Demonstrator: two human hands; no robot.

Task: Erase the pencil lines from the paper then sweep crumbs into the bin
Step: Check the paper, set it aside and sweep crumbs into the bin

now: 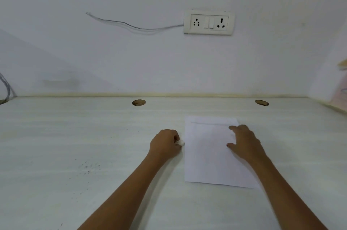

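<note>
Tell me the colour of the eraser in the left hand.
White. The head view shows the eraser held by the left hand.

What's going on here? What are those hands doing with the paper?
Someone is rubbing out pencil marks. The right hand lies flat on the paper on the desk. The left hand pinches a small white eraser just beside the paper's left edge. Only very faint lines show on the sheet. Dark crumbs are scattered on the desk further left, not swept up yet. No bin is in view.
</note>
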